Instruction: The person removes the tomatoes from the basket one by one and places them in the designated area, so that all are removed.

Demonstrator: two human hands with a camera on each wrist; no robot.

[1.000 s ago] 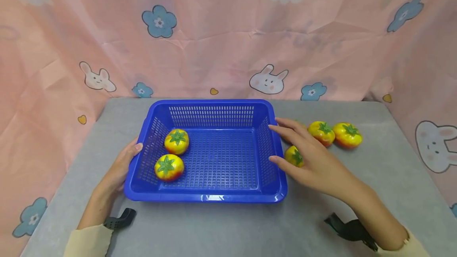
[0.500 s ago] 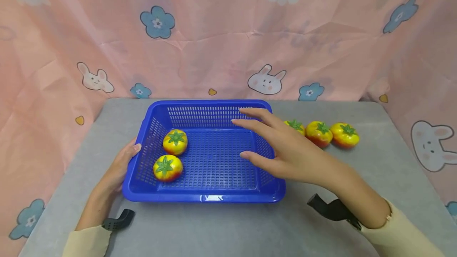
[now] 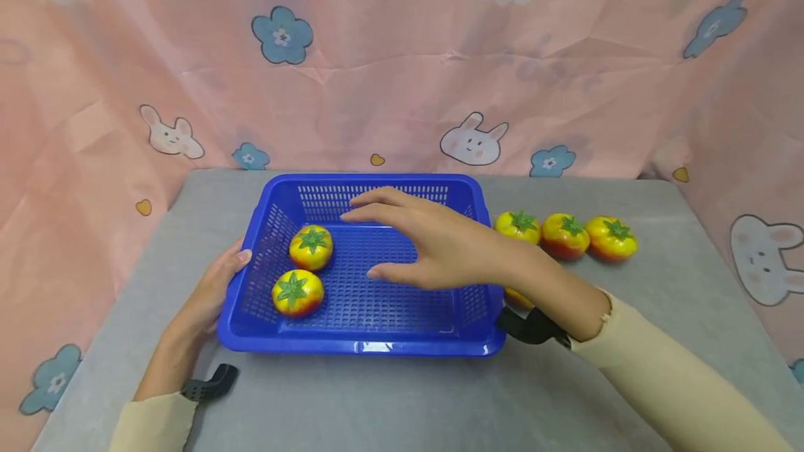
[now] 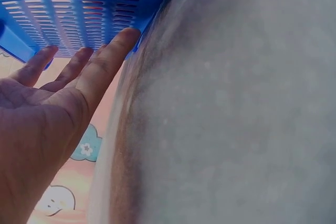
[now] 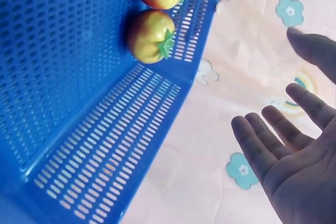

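Observation:
A blue plastic basket (image 3: 364, 348) with slotted walls stands on the table. Two yellow-and-red tomatoes with green leafy tops, a rear one (image 3: 310, 247) and a front one (image 3: 298, 293), lie at its left end. My left hand (image 3: 213, 291) holds the basket's left side, thumb on the rim; in the left wrist view its fingers (image 4: 105, 69) touch the slotted outer wall. My right hand (image 3: 433, 243) hovers over the basket's middle, fingers spread and holding nothing. In the right wrist view, that hand (image 5: 304, 171) is apart from the tomatoes (image 5: 149, 36).
Right of the basket, three tomatoes stand in a row: left (image 3: 518, 227), middle (image 3: 565, 236) and right (image 3: 612, 238). Another tomato (image 3: 518, 298) is mostly hidden under my right forearm. A pink patterned cloth (image 3: 389, 103) hangs behind the grey table (image 3: 377, 403).
My right hand has moved left, from beside the basket's right rim to above its middle, with its fingers still spread. The left hand, basket and tomatoes have stayed in place.

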